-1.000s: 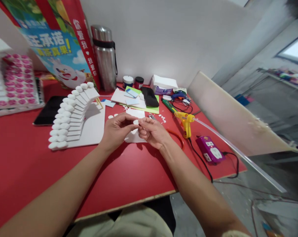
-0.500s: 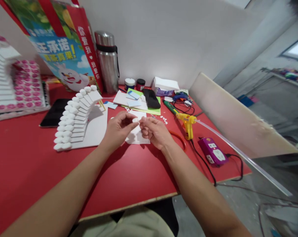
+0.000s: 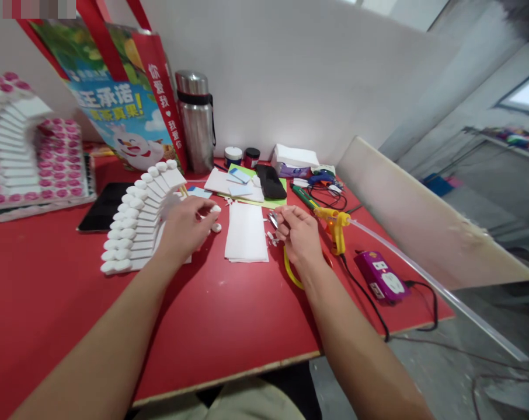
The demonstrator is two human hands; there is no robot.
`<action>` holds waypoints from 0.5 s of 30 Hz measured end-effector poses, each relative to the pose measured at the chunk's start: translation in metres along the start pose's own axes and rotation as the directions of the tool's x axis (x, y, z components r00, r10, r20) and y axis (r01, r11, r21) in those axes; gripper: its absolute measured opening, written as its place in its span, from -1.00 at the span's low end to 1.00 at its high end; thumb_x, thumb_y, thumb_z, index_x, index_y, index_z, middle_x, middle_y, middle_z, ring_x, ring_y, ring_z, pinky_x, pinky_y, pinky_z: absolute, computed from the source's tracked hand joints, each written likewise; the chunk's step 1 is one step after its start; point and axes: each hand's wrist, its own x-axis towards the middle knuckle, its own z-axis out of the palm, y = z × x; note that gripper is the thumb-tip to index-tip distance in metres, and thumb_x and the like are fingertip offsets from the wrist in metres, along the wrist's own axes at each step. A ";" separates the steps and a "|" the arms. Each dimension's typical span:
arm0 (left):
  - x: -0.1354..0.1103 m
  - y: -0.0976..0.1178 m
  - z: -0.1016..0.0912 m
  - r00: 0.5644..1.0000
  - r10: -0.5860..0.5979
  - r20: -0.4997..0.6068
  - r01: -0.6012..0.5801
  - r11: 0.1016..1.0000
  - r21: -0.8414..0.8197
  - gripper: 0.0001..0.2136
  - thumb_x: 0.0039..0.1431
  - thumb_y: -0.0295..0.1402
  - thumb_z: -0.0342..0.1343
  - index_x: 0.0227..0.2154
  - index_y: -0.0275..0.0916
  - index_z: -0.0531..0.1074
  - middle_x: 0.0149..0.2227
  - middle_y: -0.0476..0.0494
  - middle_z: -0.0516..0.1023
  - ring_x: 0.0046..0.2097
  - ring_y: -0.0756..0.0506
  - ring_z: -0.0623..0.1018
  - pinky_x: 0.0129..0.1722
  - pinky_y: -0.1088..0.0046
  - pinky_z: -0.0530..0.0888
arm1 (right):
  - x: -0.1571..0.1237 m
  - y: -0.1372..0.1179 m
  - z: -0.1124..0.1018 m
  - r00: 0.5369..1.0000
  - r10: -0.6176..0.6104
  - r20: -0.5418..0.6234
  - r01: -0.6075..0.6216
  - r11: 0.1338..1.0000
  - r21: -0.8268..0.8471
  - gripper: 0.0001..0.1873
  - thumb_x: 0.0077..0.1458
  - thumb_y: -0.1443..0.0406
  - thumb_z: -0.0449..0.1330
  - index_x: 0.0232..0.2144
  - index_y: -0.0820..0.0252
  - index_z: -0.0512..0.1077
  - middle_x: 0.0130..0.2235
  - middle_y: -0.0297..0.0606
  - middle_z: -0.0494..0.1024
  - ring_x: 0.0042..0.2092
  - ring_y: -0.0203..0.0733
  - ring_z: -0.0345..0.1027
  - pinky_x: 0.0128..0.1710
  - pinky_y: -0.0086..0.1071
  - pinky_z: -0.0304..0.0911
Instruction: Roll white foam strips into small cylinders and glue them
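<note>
My left hand [image 3: 188,224] pinches a small white oval piece [image 3: 215,209] between thumb and fingertips. Just below it, a similar white piece [image 3: 216,228] rests on the red table. Behind that hand, a white staircase model [image 3: 144,224], partly covered, has white ovals lining its outer edge. My right hand [image 3: 300,232] is closed in a pinch; whatever its fingertips hold is too small to make out. Metal blades [image 3: 272,219] show beside its fingers, and a yellow loop handle [image 3: 289,273] lies under the wrist. Between both hands sits a stack of white paper [image 3: 247,233].
On the right are a yellow glue gun [image 3: 336,227] with a long clear stick and a purple power socket [image 3: 382,277] with cables. A steel flask [image 3: 197,125], a shopping bag [image 3: 128,111] and a pink-flowered model [image 3: 58,157] stand at the back left.
My hands, close together over the paper stack before, have moved apart. The left went left with the white oval piece; the right went right, beside the blades. The view has shifted slightly.
</note>
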 end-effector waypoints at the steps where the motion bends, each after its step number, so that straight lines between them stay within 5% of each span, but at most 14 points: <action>1: -0.001 0.000 0.004 0.997 0.072 0.041 -0.076 0.991 0.114 -0.84 0.25 -0.27 0.17 -0.29 -0.22 0.58 -0.27 -0.18 0.64 -0.19 -0.21 0.56 -0.12 0.23 0.45 | 0.000 0.001 0.000 1.000 0.004 0.008 -0.004 1.000 0.003 -0.64 -0.08 0.14 0.52 -0.46 0.19 0.44 -0.55 -0.47 0.39 -0.63 -0.51 -0.02 -0.68 -0.53 -0.09; 4: -0.002 -0.001 0.016 0.966 0.194 0.171 -0.240 0.918 0.316 -0.79 0.30 -0.31 0.05 -0.24 -0.25 0.58 -0.16 -0.28 0.66 -0.10 -0.27 0.56 0.01 0.12 0.43 | 0.000 0.005 0.001 0.999 0.033 0.036 -0.033 0.999 0.000 -0.66 -0.09 0.16 0.50 -0.45 0.18 0.44 -0.55 -0.47 0.39 -0.63 -0.51 -0.02 -0.68 -0.52 -0.08; 8: -0.001 -0.007 0.026 0.953 0.181 0.243 -0.281 0.829 0.484 -0.76 0.32 -0.36 0.00 -0.24 -0.26 0.59 -0.16 -0.31 0.65 -0.11 -0.29 0.54 0.00 0.09 0.41 | -0.002 0.012 -0.002 0.998 0.032 0.062 -0.028 0.998 -0.053 -0.72 -0.03 0.15 0.45 -0.41 0.19 0.49 -0.54 -0.46 0.38 -0.62 -0.48 -0.01 -0.67 -0.51 -0.06; 11: -0.002 -0.011 0.028 0.953 0.172 0.250 -0.285 0.792 0.539 -0.75 0.31 -0.39 0.00 -0.27 -0.28 0.60 -0.18 -0.32 0.64 -0.11 -0.30 0.53 0.00 0.07 0.41 | -0.001 0.014 -0.005 0.998 -0.058 0.014 0.059 0.969 -0.242 -0.80 0.10 0.16 0.33 -0.28 0.15 0.53 -0.40 -0.36 0.50 -0.52 -0.38 0.25 -0.57 -0.47 0.15; 13: -0.003 -0.012 0.029 0.956 0.167 0.241 -0.277 0.785 0.555 -0.76 0.30 -0.39 0.01 -0.29 -0.29 0.60 -0.20 -0.33 0.63 -0.11 -0.31 0.52 -0.01 0.06 0.41 | 0.007 0.011 -0.004 0.980 -0.190 0.063 0.196 0.848 -0.492 -0.79 0.19 0.24 0.23 -0.14 0.13 0.56 -0.13 -0.19 0.60 -0.24 -0.22 0.50 -0.31 -0.35 0.41; 15: -0.003 -0.012 0.029 0.958 0.168 0.231 -0.272 0.783 0.559 -0.77 0.29 -0.39 0.04 -0.32 -0.28 0.60 -0.21 -0.33 0.62 -0.11 -0.31 0.51 -0.02 0.07 0.41 | 0.022 0.005 0.002 0.933 -0.272 0.237 0.355 0.572 -0.739 -0.67 0.21 0.37 0.14 -0.02 0.18 0.58 0.18 -0.03 0.51 0.17 -0.04 0.44 0.11 -0.15 0.41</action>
